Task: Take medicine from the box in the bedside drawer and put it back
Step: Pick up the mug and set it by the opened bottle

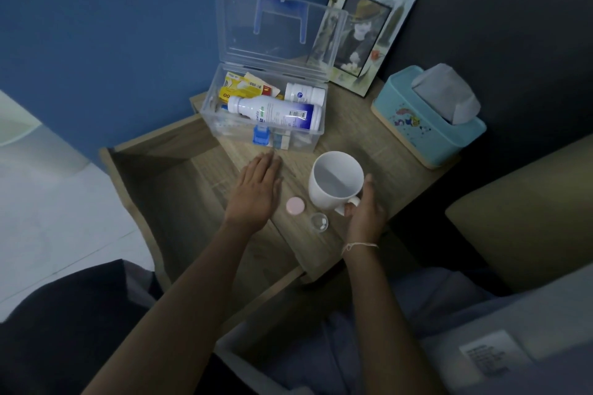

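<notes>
A clear plastic medicine box [316, 135] stands on the bedside table with its lid up. Inside lie a large white bottle [276, 114], a smaller white bottle [305, 94] and yellow packets [242, 88]. My left hand [255, 191] rests flat, fingers apart, on the tabletop just in front of the box. A white mug [335, 181] stands to its right; my right hand [364, 210] holds its handle. Between my hands lie a pink cap [295, 204] and a small clear container [319, 222].
The drawer [167, 189] below the table [359, 135] is pulled open to the left. A teal tissue box [426, 120] and a picture frame [365, 32] stand at the back right. Bedding lies at the lower right.
</notes>
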Tool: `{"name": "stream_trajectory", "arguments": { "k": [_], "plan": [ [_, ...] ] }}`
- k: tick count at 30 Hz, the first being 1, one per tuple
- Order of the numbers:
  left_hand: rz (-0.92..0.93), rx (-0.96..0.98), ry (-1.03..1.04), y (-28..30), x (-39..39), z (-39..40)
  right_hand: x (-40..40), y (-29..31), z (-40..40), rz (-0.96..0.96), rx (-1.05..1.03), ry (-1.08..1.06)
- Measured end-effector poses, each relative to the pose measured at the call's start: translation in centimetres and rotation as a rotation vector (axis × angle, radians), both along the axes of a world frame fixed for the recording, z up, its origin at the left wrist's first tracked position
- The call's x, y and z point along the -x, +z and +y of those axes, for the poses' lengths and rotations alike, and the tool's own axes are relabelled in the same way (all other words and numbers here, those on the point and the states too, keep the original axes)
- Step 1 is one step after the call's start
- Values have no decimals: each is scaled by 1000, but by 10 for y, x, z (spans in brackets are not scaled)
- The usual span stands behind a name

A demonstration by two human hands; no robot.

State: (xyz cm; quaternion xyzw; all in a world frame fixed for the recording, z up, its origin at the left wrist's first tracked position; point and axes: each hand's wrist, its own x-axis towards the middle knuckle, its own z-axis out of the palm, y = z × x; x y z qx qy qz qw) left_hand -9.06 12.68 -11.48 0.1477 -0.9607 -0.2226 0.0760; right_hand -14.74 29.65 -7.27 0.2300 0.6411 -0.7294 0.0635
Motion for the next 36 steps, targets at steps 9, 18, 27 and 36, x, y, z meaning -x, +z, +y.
{"name": "stream_trajectory", "arguments": {
  "k": [9, 18, 27, 36],
  "plan": [
    [-9, 11, 42, -3, -11, 2, 3, 4, 5, -3, -84, 28],
    [1, -3, 49, 25, -27, -8, 11, 36, 6, 151, -229, 5],
    [318, 34, 201, 86, 2, -51, 67, 110, -52, 656, -346, 207],
    [215, -122, 393, 90, 38, -109, 161, 121, -116, 873, -794, 555]
  ]
}}
